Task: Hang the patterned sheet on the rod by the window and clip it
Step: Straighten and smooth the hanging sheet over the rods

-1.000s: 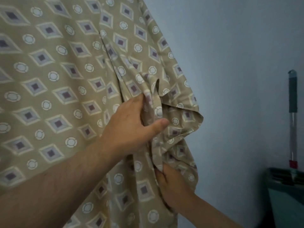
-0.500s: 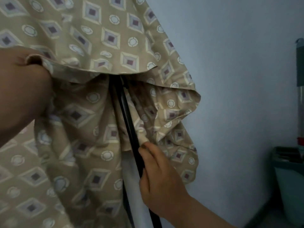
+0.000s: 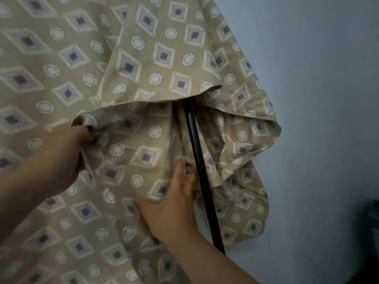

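Observation:
A tan patterned sheet (image 3: 143, 58) with diamonds and circles hangs across most of the view, its right end bunched in folds. A black rod (image 3: 198, 148) runs steeply down through the folds. My left hand (image 3: 59, 158) is shut on the sheet's front edge and holds it lifted to the left. My right hand (image 3: 174, 203) lies with spread fingers flat on the under layer of the sheet, just left of the rod. No clip is in view.
A pale blue wall (image 3: 317, 99) fills the right side. A dark container (image 3: 371, 232) shows at the lower right edge.
My right hand has left the black rod and moved left onto the fabric. My left hand has dropped lower with the lifted edge. The view has shifted right to left.

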The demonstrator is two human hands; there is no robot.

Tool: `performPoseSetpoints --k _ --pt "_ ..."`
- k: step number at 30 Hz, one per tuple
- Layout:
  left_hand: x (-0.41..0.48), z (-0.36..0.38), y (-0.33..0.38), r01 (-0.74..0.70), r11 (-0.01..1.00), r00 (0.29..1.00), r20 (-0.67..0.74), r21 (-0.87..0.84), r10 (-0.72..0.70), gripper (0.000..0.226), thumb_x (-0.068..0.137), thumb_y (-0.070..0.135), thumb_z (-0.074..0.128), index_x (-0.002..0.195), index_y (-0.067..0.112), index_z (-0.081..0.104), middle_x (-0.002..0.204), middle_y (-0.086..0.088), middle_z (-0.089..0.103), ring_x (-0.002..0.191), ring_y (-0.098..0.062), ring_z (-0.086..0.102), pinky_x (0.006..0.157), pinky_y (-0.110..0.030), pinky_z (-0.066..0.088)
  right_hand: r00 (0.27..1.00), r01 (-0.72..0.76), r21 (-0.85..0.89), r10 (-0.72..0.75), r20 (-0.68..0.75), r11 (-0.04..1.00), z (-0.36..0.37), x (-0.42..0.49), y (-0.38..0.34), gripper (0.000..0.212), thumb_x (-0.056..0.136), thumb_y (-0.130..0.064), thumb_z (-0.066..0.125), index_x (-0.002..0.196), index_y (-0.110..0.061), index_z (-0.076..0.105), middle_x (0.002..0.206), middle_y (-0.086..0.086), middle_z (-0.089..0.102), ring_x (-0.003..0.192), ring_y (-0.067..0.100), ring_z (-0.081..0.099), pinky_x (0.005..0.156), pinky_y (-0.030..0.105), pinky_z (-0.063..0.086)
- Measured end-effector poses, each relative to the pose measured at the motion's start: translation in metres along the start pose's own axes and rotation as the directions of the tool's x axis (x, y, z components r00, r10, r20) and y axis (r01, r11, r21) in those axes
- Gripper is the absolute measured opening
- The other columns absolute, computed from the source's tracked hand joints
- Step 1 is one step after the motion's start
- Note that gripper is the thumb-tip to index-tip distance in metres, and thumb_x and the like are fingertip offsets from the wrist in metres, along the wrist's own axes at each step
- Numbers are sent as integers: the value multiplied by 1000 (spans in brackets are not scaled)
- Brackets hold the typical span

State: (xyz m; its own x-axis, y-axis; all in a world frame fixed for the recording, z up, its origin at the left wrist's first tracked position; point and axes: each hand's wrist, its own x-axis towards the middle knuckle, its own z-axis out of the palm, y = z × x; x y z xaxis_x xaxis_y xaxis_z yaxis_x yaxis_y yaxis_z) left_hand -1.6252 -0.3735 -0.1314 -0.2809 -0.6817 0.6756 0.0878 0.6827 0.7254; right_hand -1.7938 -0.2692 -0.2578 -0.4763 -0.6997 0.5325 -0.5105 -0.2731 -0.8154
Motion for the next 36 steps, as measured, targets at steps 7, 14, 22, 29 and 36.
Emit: performPoseSetpoints --k 7,14,22,29,36 --pt "-50 39 32 -159 838 987 98 522 126 39 74 27 80 95 25 48 80 13 54 66 -2 50 54 -19 35 986 134 345 -160 47 929 67 -3 -19 29 85 -20 54 105 -38 65 108 -13 70 104 2 62 96 30 51" --pt "-25 -16 28 -299 392 912 140 870 385 46 70 24 70 114 24 56 95 -10 64 90 -38 62 74 -44 50 905 -75 630 -213 368 773 73 -22 -50 43 87 13 47 103 -21 66 81 -13 67 63 -2 58 58 15 47" --pt "-25 -2 -5 -503 84 818 442 860 368 73 83 78 19 148 47 21 136 -20 43 98 -39 64 75 -41 54 921 64 -802 -345 -181 594 21 19 57 80 52 -26 83 128 -22 60 135 13 54 115 33 57 83 42 53" --pt "3 11 -21 -347 65 887 305 935 348 43 98 34 36 140 28 42 110 -13 43 70 -35 60 54 -36 46 828 98 -878 -528 -189 468 23 47 69 46 52 -9 77 97 -19 77 83 3 67 74 26 60 63 33 50" --pt "-6 14 -22 -428 166 861 345 888 374 51 96 47 27 143 33 42 122 -18 45 75 -40 63 63 -41 53 690 374 -818 -721 -69 437 25 48 89 27 70 -8 42 75 -16 67 77 -1 63 79 22 60 91 35 40"
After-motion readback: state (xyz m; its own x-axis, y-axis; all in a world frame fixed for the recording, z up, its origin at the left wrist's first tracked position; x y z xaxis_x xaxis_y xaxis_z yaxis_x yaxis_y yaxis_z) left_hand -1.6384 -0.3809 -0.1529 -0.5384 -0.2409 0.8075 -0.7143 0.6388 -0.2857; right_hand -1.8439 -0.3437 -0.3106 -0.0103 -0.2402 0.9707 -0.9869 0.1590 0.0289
